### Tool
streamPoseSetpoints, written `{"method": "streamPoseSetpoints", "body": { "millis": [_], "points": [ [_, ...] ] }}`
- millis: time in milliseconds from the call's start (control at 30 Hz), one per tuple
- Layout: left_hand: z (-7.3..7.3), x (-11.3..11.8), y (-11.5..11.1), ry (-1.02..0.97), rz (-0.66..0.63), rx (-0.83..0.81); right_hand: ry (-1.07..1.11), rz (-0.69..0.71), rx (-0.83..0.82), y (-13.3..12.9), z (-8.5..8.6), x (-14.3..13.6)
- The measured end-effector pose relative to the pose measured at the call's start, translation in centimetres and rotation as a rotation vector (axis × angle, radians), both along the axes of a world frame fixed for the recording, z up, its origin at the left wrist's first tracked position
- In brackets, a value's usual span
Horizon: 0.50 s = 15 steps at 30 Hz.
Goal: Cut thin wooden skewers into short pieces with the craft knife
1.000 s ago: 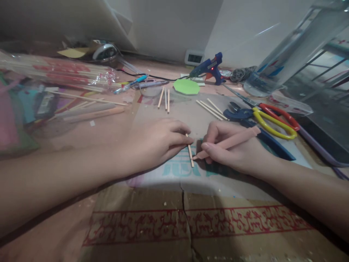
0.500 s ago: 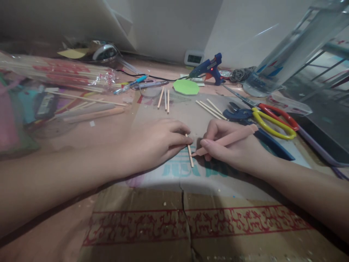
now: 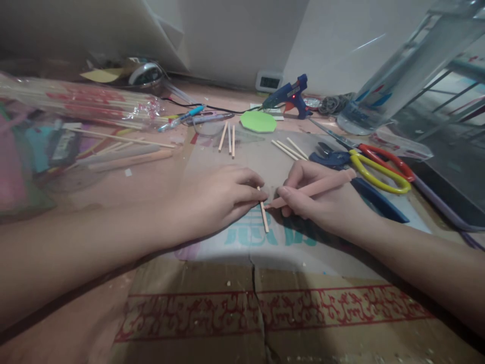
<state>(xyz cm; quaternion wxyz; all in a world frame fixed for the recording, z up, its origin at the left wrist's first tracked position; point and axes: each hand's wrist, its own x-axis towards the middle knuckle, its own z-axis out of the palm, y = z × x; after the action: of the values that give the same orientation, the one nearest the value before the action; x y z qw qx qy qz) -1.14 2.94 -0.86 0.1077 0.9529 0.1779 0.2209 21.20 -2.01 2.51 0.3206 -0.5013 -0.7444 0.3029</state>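
Note:
A short wooden stick (image 3: pixel 264 218) lies on the grey plastic sheet, slanting slightly. My left hand (image 3: pixel 231 194) rests flat-sided on the sheet, its fingertips holding the stick's far end. In my right hand (image 3: pixel 316 194) is a peach-coloured marker (image 3: pixel 328 183), pinched between thumb and fingers. The marker's tip meets the stick's right side, or comes very near it, just below my left fingertips. Beyond my hands lie three short sticks (image 3: pixel 233 141) in one group and several more sticks (image 3: pixel 290 150) to the right.
Pliers with blue handles (image 3: pixel 382 199) and scissors with red and yellow handles (image 3: pixel 379 172) lie right. Behind are a green paper octagon (image 3: pixel 258 121), a blue glue gun (image 3: pixel 286 96) and a tall clear water container (image 3: pixel 401 76). Bagged sticks (image 3: pixel 83 98) lie left; cardboard (image 3: pixel 197 313) is in front.
The marker's tip has slid a little up the stick, away from me, and my right hand has shifted slightly with it. My left hand and the stick stay in place.

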Motion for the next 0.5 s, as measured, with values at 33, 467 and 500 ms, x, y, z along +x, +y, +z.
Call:
{"method": "streamPoseSetpoints", "body": {
  "millis": [33, 467, 500],
  "points": [
    [0.02, -0.02, -0.01, 0.004, 0.002, -0.003, -0.003, -0.012, -0.002, 0.00, 0.01, -0.02],
    [-0.09, 0.00, -0.04, 0.001, 0.021, 0.029, 0.084, 0.081, -0.153, 0.01, -0.29, 0.34],
    [-0.09, 0.01, -0.05, 0.001, 0.019, 0.030, 0.094, 0.094, -0.177, -0.04, -0.27, 0.36]
  ]
}}
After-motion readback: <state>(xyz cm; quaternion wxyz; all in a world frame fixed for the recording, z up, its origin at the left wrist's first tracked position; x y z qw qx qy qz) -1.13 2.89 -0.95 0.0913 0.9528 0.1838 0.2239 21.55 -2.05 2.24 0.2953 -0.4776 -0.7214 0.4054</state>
